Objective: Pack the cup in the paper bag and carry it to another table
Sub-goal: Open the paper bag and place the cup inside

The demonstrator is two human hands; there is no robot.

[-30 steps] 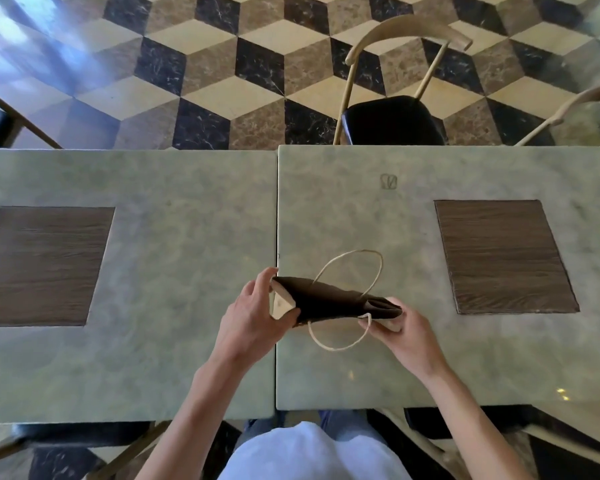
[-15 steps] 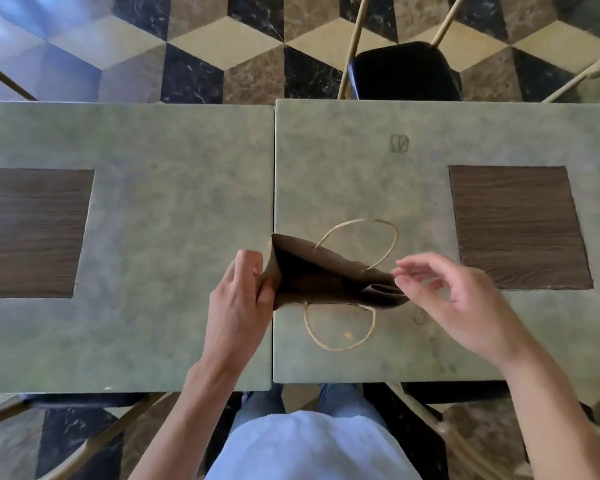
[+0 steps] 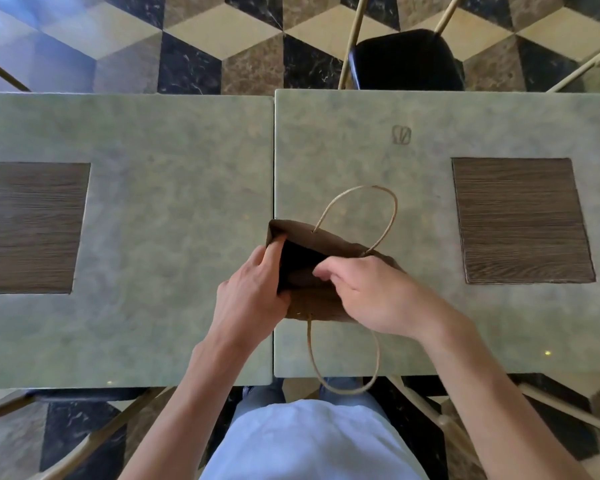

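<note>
Two tables [image 3: 153, 237] meet edge to edge before you. The bag [image 3: 326, 242] stands at their seam, mouth open. Your left hand [image 3: 253, 292] grips its left edge; your right hand [image 3: 371, 296] pinches its near rim.

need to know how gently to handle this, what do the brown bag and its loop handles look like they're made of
The small brown paper bag looks like matte kraft paper: dull, with creased folds. Its tan loop handles look like thin twisted paper cord, though string is possible.
</note>
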